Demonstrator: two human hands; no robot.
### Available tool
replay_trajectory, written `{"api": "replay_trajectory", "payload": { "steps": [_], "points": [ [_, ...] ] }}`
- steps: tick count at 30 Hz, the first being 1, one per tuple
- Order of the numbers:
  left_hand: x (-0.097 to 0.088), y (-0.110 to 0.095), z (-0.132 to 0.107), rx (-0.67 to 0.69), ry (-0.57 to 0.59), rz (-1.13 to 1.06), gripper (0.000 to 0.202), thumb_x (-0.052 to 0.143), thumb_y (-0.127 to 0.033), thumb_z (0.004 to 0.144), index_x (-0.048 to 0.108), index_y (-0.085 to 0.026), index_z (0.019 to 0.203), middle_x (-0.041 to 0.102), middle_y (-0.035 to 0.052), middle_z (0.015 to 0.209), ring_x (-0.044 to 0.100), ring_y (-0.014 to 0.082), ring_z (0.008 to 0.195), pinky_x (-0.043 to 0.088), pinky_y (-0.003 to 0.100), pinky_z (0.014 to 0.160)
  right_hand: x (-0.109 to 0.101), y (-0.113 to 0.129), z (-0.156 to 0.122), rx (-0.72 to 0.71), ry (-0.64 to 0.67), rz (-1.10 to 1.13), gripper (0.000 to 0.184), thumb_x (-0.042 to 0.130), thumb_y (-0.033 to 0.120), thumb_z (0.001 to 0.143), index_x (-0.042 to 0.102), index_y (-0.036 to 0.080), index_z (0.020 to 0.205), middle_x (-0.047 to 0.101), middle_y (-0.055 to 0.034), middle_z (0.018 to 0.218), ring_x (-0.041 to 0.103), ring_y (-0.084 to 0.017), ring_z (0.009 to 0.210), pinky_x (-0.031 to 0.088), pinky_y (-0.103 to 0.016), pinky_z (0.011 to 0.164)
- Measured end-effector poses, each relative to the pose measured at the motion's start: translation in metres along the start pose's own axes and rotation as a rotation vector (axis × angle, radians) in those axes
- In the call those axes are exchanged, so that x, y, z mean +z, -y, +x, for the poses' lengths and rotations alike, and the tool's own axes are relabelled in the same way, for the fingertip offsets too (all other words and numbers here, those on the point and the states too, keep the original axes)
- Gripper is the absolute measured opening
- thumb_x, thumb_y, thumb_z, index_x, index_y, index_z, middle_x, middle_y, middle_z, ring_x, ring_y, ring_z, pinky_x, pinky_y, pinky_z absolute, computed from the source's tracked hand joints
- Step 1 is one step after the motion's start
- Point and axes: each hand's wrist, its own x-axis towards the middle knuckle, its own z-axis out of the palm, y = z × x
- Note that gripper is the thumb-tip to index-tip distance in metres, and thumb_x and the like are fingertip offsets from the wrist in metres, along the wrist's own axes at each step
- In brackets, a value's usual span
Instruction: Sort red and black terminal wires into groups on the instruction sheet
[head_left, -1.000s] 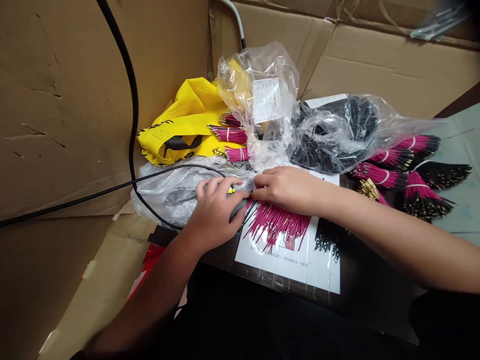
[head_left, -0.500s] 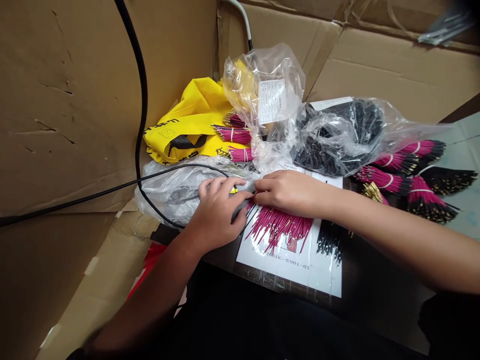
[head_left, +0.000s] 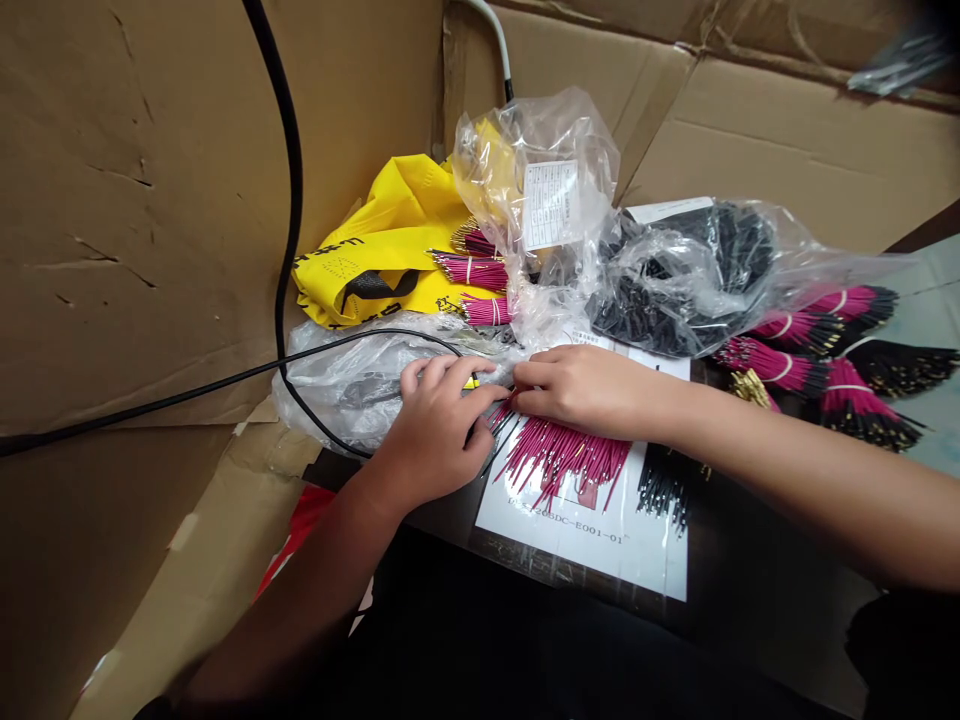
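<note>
My left hand curls its fingers over a small dark thing with a yellow patch, mostly covered by the hand. A thin black cord runs to it from the left. Close beside it, my right hand has its fingers closed in a pinch, with thin magenta wire showing at the tips. Under the right hand a bunch of loose magenta wires fans out over a printed white sheet. Black wires with bare ends lie right of them, partly beneath the forearm.
Tied magenta and black wire bundles lie at the right. Behind are a clear bag of black wires, a crumpled clear bag and a yellow cloth bag. A thick black cable hangs by the cardboard wall.
The view has shifted slightly. My left thumb and fingers have moved a little, and less of the dark thing shows beneath them. My right hand stays in nearly the same place.
</note>
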Motion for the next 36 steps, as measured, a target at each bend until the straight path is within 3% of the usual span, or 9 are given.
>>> {"api": "replay_trajectory", "payload": {
  "steps": [12, 20, 36],
  "points": [
    [0.003, 0.001, -0.002, -0.002, -0.03, -0.013, 0.042, 0.054, -0.01, 0.081, 0.07, -0.027, 0.116, 0.059, 0.0043, 0.139, 0.049, 0.0294, 0.127, 0.027, 0.054, 0.11, 0.003, -0.002, -0.003, 0.017, 0.004, 0.032, 0.026, 0.044, 0.022, 0.106, 0.068, 0.015, 0.112, 0.061, -0.0061, 0.094, 0.053, -0.017, 0.077, 0.037, -0.032, 0.066],
    [0.002, 0.001, -0.001, 0.0, -0.024, -0.018, 0.039, 0.053, -0.011, 0.082, 0.07, -0.026, 0.113, 0.059, 0.0054, 0.139, 0.049, 0.0295, 0.125, 0.029, 0.053, 0.108, -0.006, 0.0, 0.006, -0.011, 0.054, -0.064, 0.029, 0.041, 0.02, 0.107, 0.068, 0.014, 0.096, 0.061, -0.0062, 0.092, 0.053, -0.017, 0.076, 0.035, -0.034, 0.065],
    [-0.001, -0.001, -0.001, 0.008, -0.012, -0.027, 0.028, 0.056, -0.021, 0.088, 0.069, -0.025, 0.113, 0.058, 0.0062, 0.139, 0.048, 0.0309, 0.125, 0.028, 0.055, 0.109, -0.005, 0.002, 0.003, -0.064, 0.011, -0.056, 0.02, 0.048, 0.019, 0.104, 0.068, 0.015, 0.099, 0.061, -0.0062, 0.091, 0.05, -0.016, 0.074, 0.032, -0.032, 0.065]
  ]
}}
